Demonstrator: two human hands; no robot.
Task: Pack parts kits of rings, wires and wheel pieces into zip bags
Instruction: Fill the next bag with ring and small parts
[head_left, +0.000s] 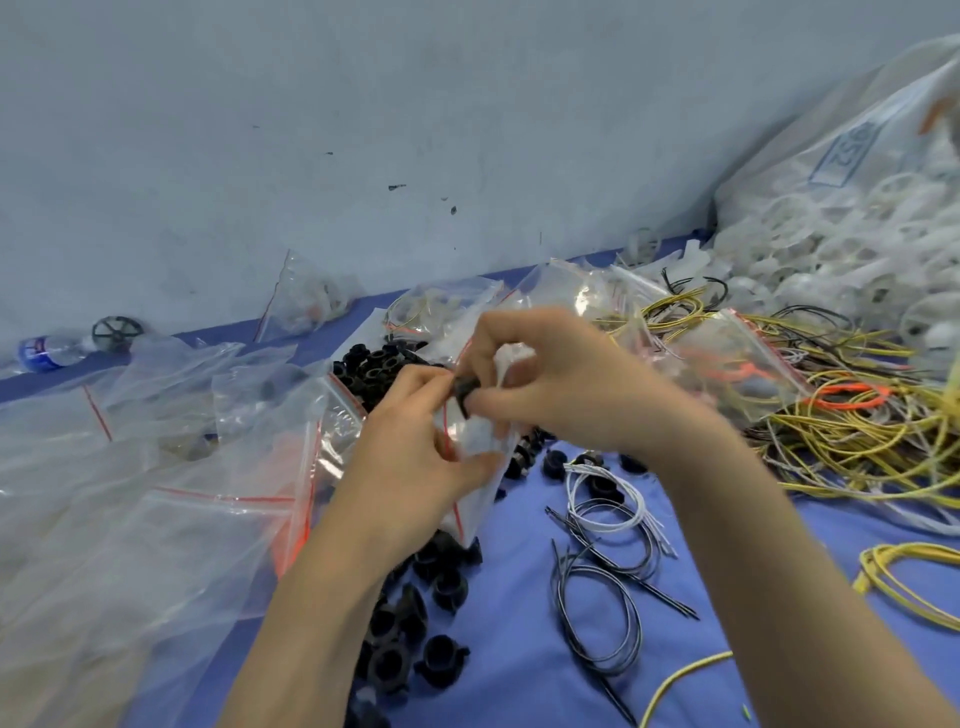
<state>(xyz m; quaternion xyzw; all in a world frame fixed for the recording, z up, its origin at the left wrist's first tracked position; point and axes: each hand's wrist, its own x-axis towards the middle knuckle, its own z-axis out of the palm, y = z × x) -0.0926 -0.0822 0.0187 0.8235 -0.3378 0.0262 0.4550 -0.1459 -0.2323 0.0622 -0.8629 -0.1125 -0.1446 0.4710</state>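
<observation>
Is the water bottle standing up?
No, the water bottle lies flat on its side.

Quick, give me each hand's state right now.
Left hand: grips the small zip bag.
Right hand: pinches a black ring at the bag's mouth.

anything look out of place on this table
A water bottle lies on its side at the far left by the wall, beside a lone black wheel piece; it is no kit part.
</observation>
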